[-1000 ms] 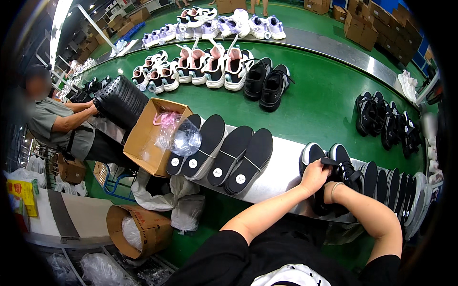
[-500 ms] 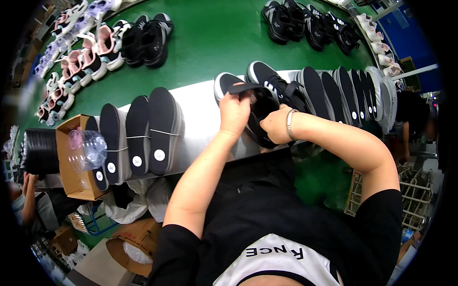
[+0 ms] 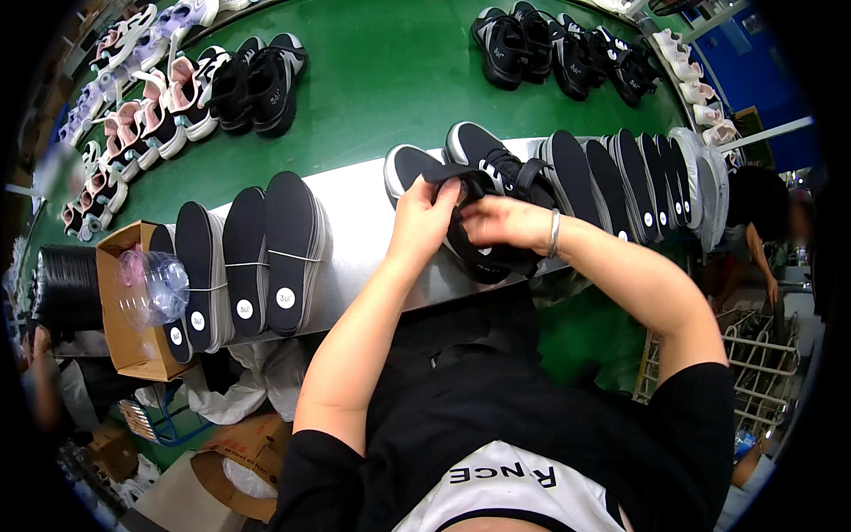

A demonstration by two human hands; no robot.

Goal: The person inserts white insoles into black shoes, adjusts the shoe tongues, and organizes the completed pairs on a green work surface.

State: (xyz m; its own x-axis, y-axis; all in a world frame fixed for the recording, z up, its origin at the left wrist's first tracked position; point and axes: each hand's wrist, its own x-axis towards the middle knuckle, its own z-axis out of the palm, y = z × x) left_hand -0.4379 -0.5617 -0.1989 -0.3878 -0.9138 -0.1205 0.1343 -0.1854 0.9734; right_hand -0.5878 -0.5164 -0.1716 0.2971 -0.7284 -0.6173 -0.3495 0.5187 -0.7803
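A pair of black shoes with grey-white toe edges lies on the metal ledge before me. My left hand (image 3: 424, 215) is closed on a dark flap at the opening of the left shoe (image 3: 410, 167), thumb on top. Over that opening is my right hand (image 3: 512, 223), wearing a silvery bracelet. Its fingers stretch toward the left hand, slightly blurred, their tips partly lost against the dark shoe. Just beyond the right hand sits the other shoe (image 3: 483, 146), with a strap across it. I cannot tell what lies inside the left shoe.
Stacks of black insoles (image 3: 292, 239) stand on the ledge (image 3: 355, 213) at left, some tied with bands; more insoles (image 3: 567, 173) stand at right. A cardboard box (image 3: 133, 341) with a clear plastic container is far left. Shoes line the green surface (image 3: 390, 71) beyond. Other people are at both sides.
My right hand has gone from curled fingers at the shoe's near side to stretched fingers over its opening. My left hand keeps hold of the flap. The whole view has shifted slightly.
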